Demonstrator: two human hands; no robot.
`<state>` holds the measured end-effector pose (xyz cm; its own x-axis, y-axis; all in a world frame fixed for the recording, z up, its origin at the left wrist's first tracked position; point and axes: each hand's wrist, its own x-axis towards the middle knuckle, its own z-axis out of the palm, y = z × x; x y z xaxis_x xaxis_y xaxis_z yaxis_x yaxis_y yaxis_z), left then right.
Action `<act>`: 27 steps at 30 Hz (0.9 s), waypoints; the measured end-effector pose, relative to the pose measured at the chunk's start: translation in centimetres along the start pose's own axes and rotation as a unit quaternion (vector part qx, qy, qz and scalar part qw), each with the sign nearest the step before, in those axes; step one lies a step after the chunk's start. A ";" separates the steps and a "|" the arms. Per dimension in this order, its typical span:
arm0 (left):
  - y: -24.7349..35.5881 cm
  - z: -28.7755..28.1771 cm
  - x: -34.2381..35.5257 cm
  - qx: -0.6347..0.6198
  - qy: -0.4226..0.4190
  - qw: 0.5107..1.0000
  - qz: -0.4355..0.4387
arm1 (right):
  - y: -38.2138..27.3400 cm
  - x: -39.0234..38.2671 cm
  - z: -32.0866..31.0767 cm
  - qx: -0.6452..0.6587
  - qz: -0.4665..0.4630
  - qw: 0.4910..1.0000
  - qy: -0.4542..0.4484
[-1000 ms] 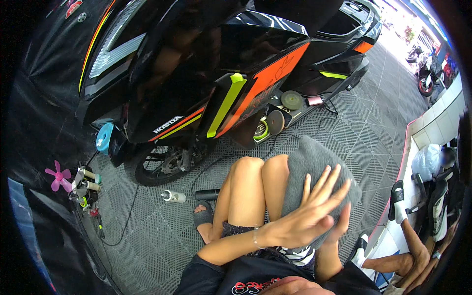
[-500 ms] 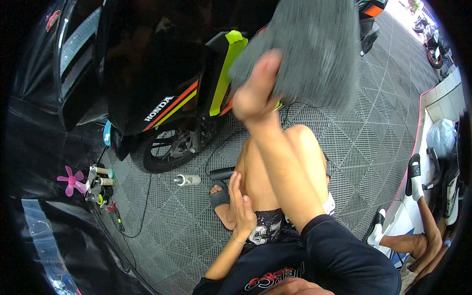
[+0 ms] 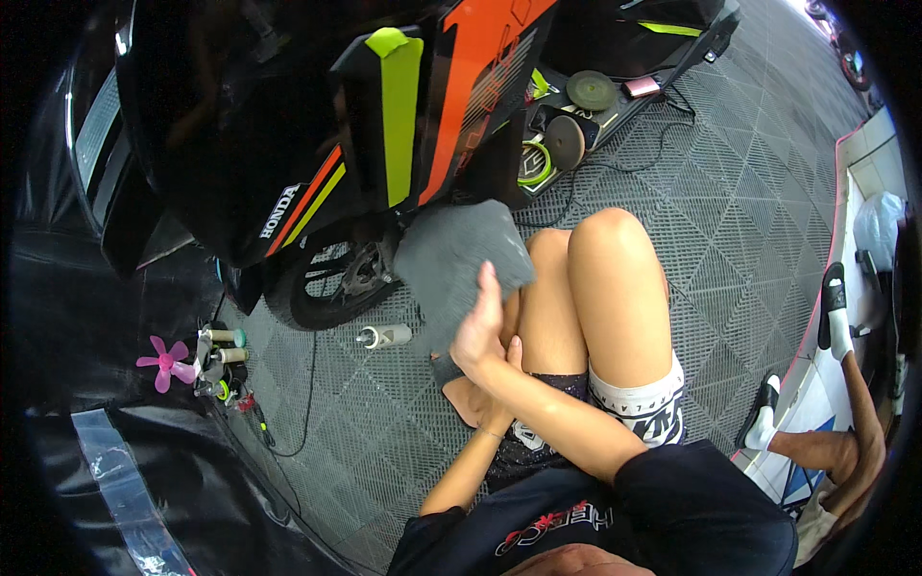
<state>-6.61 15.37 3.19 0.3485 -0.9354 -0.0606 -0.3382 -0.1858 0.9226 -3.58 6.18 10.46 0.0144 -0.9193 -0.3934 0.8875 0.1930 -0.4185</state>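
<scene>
In front of my knees my right hand [image 3: 478,331] grips a dark grey cloth [image 3: 456,252]; its thumb lies along the cloth's near edge. The cloth hangs beside a black motorcycle [image 3: 240,125], over part of the front wheel area. Lime-green tape [image 3: 399,125] is stuck on the bike's side panel, left of an orange stripe. My left hand [image 3: 509,365] is by my leg, mostly hidden behind my right wrist. The finger that shows is stretched out, and I see nothing held there.
Polishing pads [image 3: 565,144], a green tape roll [image 3: 534,163] and a pink box [image 3: 642,87] lie on the motorcycle's footboard. A white bottle [image 3: 389,336] stands on the tiled floor. Pink fan blades [image 3: 166,364] and cables are at left. Another person's leg [image 3: 855,413] is at right.
My right hand has brought the cloth down and left, from high beside the bike to near my knees. My left hand has moved slightly right, behind the right wrist.
</scene>
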 end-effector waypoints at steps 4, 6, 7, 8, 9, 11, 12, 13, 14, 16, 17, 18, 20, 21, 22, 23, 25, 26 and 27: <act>0.4 0.8 0.9 0.035 -0.022 0.999 0.027 | -4.2 0.3 0.2 0.078 -0.079 0.982 -0.150; 0.1 0.3 1.1 0.063 -0.026 0.997 0.036 | -3.8 1.0 2.2 -0.071 -0.148 0.966 -0.198; -0.2 0.0 1.1 0.074 -0.026 0.996 0.036 | -3.4 1.3 3.2 -0.139 -0.186 0.948 -0.216; -0.5 -0.4 0.9 0.087 -0.019 0.995 0.038 | -2.5 1.5 3.8 -0.230 -0.184 0.931 -0.214; -1.0 -1.1 0.6 0.102 -0.012 0.994 0.035 | -1.1 1.5 4.5 -0.319 -0.182 0.906 -0.212; -0.4 2.5 2.1 0.114 -0.056 0.988 0.083 | 4.3 9.6 1.7 -0.363 -0.430 0.817 -0.130; -1.3 3.2 2.7 0.123 -0.058 0.986 0.100 | 4.9 10.8 0.0 -0.368 -0.437 0.814 -0.102; -3.1 2.9 2.9 0.089 -0.042 0.991 0.093 | 5.5 9.0 -1.5 -0.331 -0.334 0.877 -0.096; -4.5 2.4 2.7 0.076 -0.022 0.994 0.074 | 5.4 7.1 -2.9 -0.255 -0.205 0.941 -0.081; -3.9 1.1 1.6 0.030 0.020 0.997 0.070 | 3.7 3.6 -3.1 -0.085 -0.093 0.991 -0.039; -6.4 0.9 1.1 -0.045 -0.044 0.997 -0.040 | 1.9 1.9 -2.1 -0.020 -0.105 0.994 -0.020; -5.1 0.7 1.2 -0.013 -0.033 0.999 -0.029 | -0.4 1.0 -0.4 0.007 -0.180 0.984 0.004; -0.6 1.5 1.5 0.042 -0.035 0.998 0.004 | -7.3 0.8 3.9 0.054 -0.264 0.963 0.005; -2.0 0.8 1.8 0.044 -0.054 0.997 0.024 | -7.7 3.4 4.0 -0.074 -0.427 0.900 -0.049; -1.8 1.5 2.0 0.042 -0.054 0.997 0.035 | -9.6 7.9 2.8 -0.205 -0.585 0.780 -0.091; -1.9 1.5 2.0 0.044 -0.047 0.997 0.040 | -12.0 9.1 5.1 -0.271 -0.659 0.693 -0.108; -2.1 0.4 1.6 0.052 -0.027 0.998 0.034 | -15.8 9.3 13.1 -0.333 -0.727 0.588 -0.122; -2.1 0.2 1.4 0.054 -0.026 0.998 0.031 | -17.7 9.3 16.3 -0.350 -0.749 0.548 -0.126; -2.0 0.2 1.5 0.053 -0.025 0.998 0.033 | -19.3 9.3 18.8 -0.359 -0.761 0.523 -0.133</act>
<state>-5.61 14.31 1.18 0.2785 -0.9602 -0.0227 -0.4504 -0.1515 0.8799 -11.91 -12.57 30.31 -0.3096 -0.1915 0.9314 -0.4374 -0.8410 -0.3183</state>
